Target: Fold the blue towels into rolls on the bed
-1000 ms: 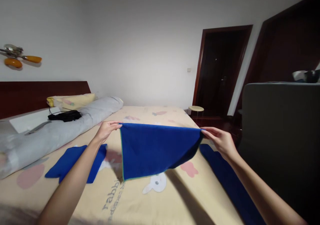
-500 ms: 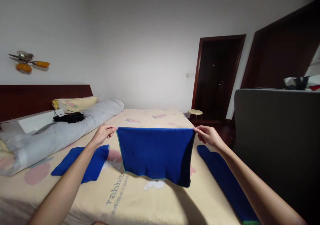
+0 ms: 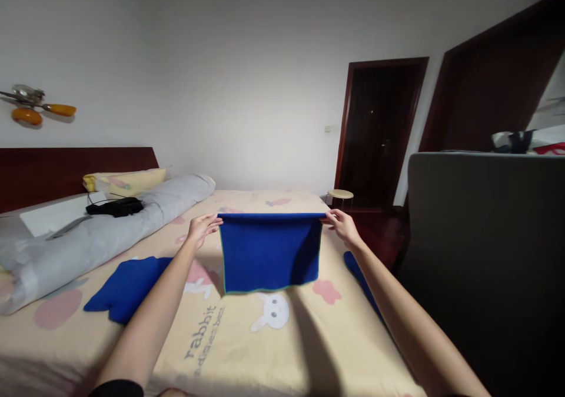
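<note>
In the head view, the left hand (image 3: 202,227) and right hand (image 3: 341,225) each pinch a top corner of a blue cloth (image 3: 270,251), fingers clamped on the hem, so it hangs flat and upright above the bed (image 3: 247,350). To do this well, I judge the top edge should be kept level and taut, with both corners at equal height. Another blue cloth (image 3: 126,287) lies on the bed by the left arm, and a third (image 3: 356,272) beside the right arm.
</note>
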`<action>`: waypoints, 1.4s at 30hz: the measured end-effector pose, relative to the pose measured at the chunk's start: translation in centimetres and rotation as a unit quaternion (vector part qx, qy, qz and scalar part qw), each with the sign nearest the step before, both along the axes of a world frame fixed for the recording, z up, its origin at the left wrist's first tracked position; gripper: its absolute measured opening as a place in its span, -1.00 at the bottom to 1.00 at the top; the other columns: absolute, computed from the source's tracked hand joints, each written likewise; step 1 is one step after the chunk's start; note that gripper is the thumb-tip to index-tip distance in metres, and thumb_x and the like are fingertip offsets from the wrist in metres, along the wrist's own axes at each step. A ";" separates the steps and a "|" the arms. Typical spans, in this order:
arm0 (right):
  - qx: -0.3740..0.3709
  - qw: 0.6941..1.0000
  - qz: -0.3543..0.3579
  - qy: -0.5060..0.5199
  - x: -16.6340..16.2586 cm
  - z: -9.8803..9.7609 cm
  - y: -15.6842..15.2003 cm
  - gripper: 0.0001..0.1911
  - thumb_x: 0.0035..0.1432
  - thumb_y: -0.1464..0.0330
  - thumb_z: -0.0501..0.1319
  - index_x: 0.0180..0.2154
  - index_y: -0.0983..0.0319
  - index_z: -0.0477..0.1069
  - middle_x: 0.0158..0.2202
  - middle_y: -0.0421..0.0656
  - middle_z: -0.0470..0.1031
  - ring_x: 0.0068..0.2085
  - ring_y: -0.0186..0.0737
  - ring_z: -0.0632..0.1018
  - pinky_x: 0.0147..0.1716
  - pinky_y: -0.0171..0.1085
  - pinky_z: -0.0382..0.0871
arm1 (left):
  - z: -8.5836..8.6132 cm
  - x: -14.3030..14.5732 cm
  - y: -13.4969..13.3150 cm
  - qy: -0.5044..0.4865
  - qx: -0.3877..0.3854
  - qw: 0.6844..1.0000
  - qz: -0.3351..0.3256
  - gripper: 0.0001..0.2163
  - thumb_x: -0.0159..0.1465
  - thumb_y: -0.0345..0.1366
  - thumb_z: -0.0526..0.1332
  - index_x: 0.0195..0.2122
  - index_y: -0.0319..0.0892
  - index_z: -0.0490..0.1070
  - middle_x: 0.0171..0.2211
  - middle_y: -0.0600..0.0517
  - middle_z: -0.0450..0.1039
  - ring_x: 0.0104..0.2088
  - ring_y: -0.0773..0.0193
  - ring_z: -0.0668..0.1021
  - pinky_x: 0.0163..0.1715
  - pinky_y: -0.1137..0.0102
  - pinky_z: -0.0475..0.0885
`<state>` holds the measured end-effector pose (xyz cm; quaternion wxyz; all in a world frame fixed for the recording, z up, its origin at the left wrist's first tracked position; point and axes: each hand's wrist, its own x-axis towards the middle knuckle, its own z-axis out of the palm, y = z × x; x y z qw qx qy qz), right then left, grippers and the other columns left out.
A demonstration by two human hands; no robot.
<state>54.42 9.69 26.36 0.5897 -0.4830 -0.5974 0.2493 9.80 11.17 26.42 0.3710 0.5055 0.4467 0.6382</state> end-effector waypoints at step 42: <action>-0.046 0.884 0.046 -0.464 -13.9 -24.0 -13.1 -0.44 0.29 0.38 -0.08 0.30 0.20 0.09 0.34 -0.08 0.08 0.34 -0.15 0.14 0.25 -0.08 0.16 | -23.2 12.2 -15.4 0.590 0.006 0.807 -0.033 -0.42 0.28 -0.46 -0.12 0.36 -0.21 0.00 0.36 -0.01 0.02 0.34 0.22 0.12 0.29 0.22 0.13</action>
